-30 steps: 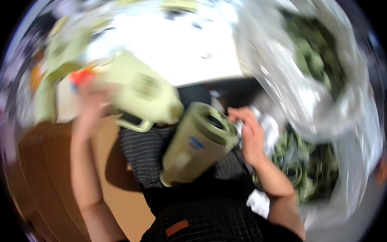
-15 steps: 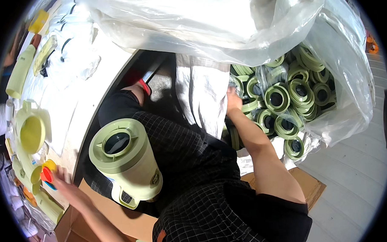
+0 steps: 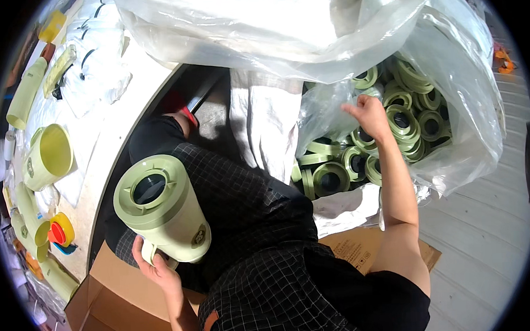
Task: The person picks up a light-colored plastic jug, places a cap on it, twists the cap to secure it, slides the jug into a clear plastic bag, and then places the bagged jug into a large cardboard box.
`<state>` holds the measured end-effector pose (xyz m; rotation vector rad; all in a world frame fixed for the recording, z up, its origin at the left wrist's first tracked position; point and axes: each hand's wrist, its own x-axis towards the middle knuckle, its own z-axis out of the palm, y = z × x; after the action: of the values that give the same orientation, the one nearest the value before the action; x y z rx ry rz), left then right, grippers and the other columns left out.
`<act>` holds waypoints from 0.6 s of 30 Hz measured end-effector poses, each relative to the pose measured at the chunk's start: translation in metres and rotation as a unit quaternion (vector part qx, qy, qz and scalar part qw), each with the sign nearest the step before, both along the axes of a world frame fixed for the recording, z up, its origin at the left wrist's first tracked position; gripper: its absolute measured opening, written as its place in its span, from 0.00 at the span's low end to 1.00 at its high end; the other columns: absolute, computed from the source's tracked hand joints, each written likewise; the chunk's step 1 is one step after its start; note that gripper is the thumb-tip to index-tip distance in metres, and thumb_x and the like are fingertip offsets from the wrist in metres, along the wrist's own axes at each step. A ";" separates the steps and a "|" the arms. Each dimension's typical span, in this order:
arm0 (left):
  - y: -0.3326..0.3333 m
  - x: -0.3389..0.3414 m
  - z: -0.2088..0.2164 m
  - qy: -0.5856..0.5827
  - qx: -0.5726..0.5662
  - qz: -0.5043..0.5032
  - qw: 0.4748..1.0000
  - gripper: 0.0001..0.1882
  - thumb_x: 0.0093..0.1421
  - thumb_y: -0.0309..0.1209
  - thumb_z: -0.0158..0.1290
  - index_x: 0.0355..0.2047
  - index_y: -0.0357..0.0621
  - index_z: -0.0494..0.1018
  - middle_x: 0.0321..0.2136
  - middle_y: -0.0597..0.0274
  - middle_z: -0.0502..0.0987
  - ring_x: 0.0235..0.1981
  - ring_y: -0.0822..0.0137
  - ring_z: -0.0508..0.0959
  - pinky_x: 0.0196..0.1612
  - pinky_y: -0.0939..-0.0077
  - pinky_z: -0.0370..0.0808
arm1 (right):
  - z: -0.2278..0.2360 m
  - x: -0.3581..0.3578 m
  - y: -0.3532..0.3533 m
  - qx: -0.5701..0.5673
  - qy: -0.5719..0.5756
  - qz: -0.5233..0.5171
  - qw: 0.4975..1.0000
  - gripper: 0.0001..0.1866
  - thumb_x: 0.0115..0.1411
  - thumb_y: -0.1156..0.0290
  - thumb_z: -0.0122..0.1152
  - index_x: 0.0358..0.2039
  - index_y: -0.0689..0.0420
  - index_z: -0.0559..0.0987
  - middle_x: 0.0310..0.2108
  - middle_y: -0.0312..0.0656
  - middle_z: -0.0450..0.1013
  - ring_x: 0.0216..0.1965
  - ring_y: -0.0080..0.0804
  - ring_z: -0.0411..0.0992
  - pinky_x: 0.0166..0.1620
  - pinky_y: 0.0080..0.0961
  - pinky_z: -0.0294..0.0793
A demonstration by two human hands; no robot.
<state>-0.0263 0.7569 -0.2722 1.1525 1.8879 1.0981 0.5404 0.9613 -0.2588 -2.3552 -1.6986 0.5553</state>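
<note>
I see the light-green, lidded plastic jug (image 3: 182, 227) on the person's black checked lap (image 3: 237, 193), the left hand (image 3: 162, 274) curled around its handle (image 3: 149, 250). Right of the jug, the bunched right hand (image 3: 371, 116) is at clear plastic film (image 3: 326, 114) over ring-shaped green lids (image 3: 329, 178); whether it pinches, I cannot tell. Left of the jug stretches a white surface (image 3: 113, 133).

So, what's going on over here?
A person's left hand holds a lidded pale green jug by its handle, over their lap. The right hand is above a translucent plastic bag of green ring-shaped parts, close to loose plastic film; I can't tell whether it pinches that. More pale green containers are on the table at left.
</note>
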 end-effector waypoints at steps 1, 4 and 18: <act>0.002 0.000 -0.001 0.000 0.006 -0.006 1.000 0.35 0.66 0.52 0.48 0.61 0.33 0.62 0.50 0.53 0.72 0.48 0.62 0.73 0.53 0.69 0.67 | 0.025 -0.014 0.000 -0.024 -0.121 0.066 0.990 0.21 0.54 0.64 0.73 0.18 0.58 0.69 0.18 0.30 0.64 0.23 0.16 0.57 0.25 0.25 0.58; 0.012 0.001 -0.009 0.006 0.048 -0.040 0.998 0.31 0.68 0.48 0.47 0.60 0.35 0.63 0.38 0.62 0.73 0.33 0.74 0.69 0.37 0.81 0.63 | 0.072 -0.028 0.010 0.011 0.134 0.084 0.987 0.24 0.52 0.72 0.73 0.19 0.51 0.61 0.19 0.26 0.58 0.23 0.14 0.56 0.25 0.19 0.56; 0.166 -0.039 0.099 -0.144 0.262 -0.017 0.954 0.39 0.55 0.28 0.61 0.65 0.40 0.56 0.61 0.49 0.66 0.64 0.58 0.64 0.66 0.62 0.58 | 0.126 -0.410 0.150 -0.095 0.823 0.320 0.459 0.26 0.49 0.82 0.56 0.52 0.63 0.69 0.52 0.49 0.72 0.54 0.45 0.72 0.64 0.50 0.65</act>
<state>-0.0658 0.9229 -0.1728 1.2120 1.3827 1.7097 0.1299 1.1108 -0.1325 -0.0904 -1.0804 2.1022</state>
